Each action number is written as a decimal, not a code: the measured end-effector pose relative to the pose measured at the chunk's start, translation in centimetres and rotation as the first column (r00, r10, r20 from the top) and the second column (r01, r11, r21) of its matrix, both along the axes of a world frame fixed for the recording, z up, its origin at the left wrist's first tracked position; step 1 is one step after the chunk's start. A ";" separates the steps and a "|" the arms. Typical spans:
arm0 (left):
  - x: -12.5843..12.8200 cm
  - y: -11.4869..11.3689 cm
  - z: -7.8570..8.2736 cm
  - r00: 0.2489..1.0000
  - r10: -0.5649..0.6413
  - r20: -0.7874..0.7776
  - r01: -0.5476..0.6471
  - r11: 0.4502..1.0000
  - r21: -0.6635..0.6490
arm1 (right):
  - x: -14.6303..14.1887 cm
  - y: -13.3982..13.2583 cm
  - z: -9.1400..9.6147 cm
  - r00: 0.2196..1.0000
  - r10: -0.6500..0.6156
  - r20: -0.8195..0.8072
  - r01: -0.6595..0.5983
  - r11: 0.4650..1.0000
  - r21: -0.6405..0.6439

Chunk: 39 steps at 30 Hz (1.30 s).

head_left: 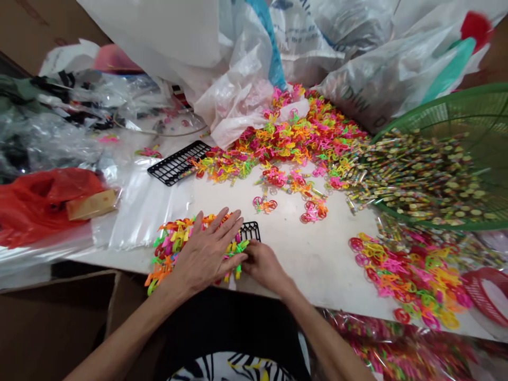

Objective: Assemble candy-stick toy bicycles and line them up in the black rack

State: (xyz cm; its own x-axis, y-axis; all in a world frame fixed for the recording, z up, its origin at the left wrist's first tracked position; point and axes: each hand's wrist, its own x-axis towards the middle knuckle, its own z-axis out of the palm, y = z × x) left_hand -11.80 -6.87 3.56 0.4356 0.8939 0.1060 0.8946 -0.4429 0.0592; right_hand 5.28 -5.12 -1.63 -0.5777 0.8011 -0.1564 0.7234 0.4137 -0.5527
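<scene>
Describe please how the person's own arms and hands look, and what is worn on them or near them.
The left hand and the right hand are bare, without gloves. The left forearm and the right forearm show no sleeves, and I see no ring or watch. Below them, the person wears a black garment with a black, white and yellow pattern.

White work table: brown panel beyond its far left corner; cardboard box below its near edge.

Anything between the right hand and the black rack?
Only the neon plastic pieces heaped on the black plastic rack: the right hand touches their edge, and the rack's bare corner sits just beyond it, unobstructed.
</scene>
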 end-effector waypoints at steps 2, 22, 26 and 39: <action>0.0 0.0 0.0 1.000 -0.009 -0.004 0.009 1.000 0.021 | 1.4 3.8 1.0 1.000 -0.008 0.020 0.007 1.000 0.024; 0.0 0.0 0.2 0.998 -0.022 -0.057 0.023 0.999 0.025 | 2.3 5.0 -1.7 0.872 -0.376 -0.313 0.366 0.926 -0.092; 0.0 0.0 0.3 0.999 -0.010 -0.050 0.011 1.000 0.011 | 0.4 5.0 -2.6 0.739 -0.445 -0.505 0.320 0.892 -0.319; -0.3 0.3 0.0 0.998 -0.051 -0.036 0.050 0.999 -0.006 | -1.9 5.6 0.0 0.994 0.014 -0.107 -0.007 0.998 0.060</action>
